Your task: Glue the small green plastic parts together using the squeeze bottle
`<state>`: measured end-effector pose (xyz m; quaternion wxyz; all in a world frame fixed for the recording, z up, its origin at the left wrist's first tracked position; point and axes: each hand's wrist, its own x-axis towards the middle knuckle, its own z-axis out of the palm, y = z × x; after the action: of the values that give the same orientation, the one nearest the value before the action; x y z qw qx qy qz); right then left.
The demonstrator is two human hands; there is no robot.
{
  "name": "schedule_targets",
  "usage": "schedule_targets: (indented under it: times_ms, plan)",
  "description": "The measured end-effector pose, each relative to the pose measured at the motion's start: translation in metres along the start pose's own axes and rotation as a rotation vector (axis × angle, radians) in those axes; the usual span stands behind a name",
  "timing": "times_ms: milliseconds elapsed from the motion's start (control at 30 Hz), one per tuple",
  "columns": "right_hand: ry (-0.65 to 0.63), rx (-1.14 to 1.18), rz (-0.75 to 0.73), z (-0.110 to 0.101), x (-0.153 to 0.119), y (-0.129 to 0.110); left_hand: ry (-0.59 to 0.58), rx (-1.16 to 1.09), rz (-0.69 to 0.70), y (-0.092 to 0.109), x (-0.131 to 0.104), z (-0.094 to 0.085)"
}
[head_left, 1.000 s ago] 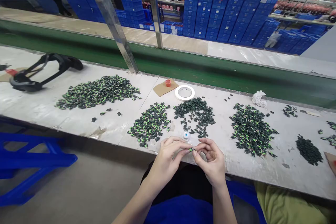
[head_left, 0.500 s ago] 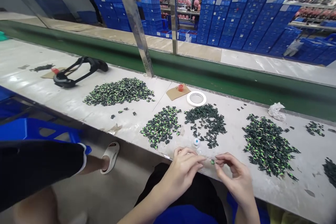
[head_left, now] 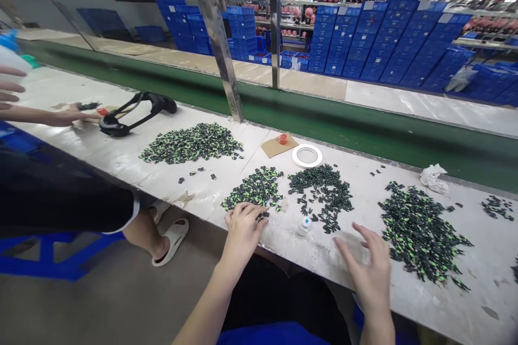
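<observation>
My left hand (head_left: 244, 226) is at the near edge of a pile of small black-and-green parts (head_left: 257, 186), its fingers bent down. Dark parts (head_left: 262, 215) show between its thumb and fingertips. My right hand (head_left: 367, 261) hovers over the table near its front edge, thumb and forefinger spread apart with nothing between them. Beside it lies a larger pile of black-and-green parts (head_left: 423, 232). Between my hands stands a small whitish bottle (head_left: 304, 226) with a blue spot on top, just before a pile of small black pieces (head_left: 324, 188).
Behind are a roll of white tape (head_left: 307, 156), a red cap (head_left: 284, 139) on cardboard (head_left: 273, 146) and crumpled tissue (head_left: 434, 178). Another pile (head_left: 194, 143) and a black headset-like frame (head_left: 137, 113) lie left. A co-worker's hand (head_left: 68, 116) reaches onto the table. A metal post (head_left: 218, 38) rises behind.
My left hand has moved left to the pile. My right hand has moved slightly right and opened; the small part at its fingertips is gone. A co-worker's hands have appeared at left.
</observation>
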<state>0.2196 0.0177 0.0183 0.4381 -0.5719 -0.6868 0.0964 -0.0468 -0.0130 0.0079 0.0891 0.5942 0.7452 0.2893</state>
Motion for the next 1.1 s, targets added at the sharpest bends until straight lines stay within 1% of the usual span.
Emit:
schedule_targets:
  times_ms: [67, 167, 267, 400, 500, 600, 667, 700, 767, 833, 900, 1000, 1100]
  plan:
    - [-0.140, 0.036, -0.064, 0.018, -0.006, -0.007, -0.003, 0.017, 0.002, -0.003, -0.003, 0.001]
    - [-0.230, 0.070, -0.122, 0.042, -0.010, -0.017, 0.008, 0.032, 0.011, -0.005, -0.008, 0.001]
    - [-0.258, 0.104, -0.147, 0.058, -0.010, -0.022, 0.009, 0.037, 0.026, -0.001, -0.008, 0.003]
    - [-0.256, 0.184, -0.119, 0.068, -0.006, -0.024, -0.014, 0.045, 0.044, 0.006, -0.004, 0.007]
    - [-0.260, 0.307, -0.014, 0.069, -0.007, -0.023, -0.036, 0.035, 0.090, 0.011, -0.003, 0.010]
    - [-0.298, 0.493, 0.171, 0.063, -0.010, -0.022, -0.066, -0.024, 0.112, 0.018, -0.003, 0.013]
    - [-0.306, 0.605, 0.297, 0.057, -0.012, -0.020, -0.077, -0.101, 0.109, 0.027, -0.002, 0.016]
    - [-0.290, 0.651, 0.352, 0.053, -0.012, -0.019, -0.084, -0.150, 0.119, 0.032, -0.002, 0.019]
    - [-0.213, 0.718, 0.438, 0.046, -0.012, -0.014, -0.104, -0.253, 0.164, 0.043, 0.000, 0.025]
    - [-0.104, 0.771, 0.484, 0.040, -0.009, -0.010, -0.138, -0.331, 0.221, 0.051, 0.001, 0.033]
    - [0.000, 0.836, 0.497, 0.034, -0.005, -0.006, -0.166, -0.372, 0.260, 0.055, 0.000, 0.040]
    - [0.080, 0.968, 0.505, 0.026, 0.001, -0.006, -0.165, -0.434, 0.299, 0.053, -0.003, 0.047]
    - [0.120, 1.064, 0.533, 0.023, 0.003, -0.006, -0.124, -0.521, 0.316, 0.044, -0.008, 0.048]
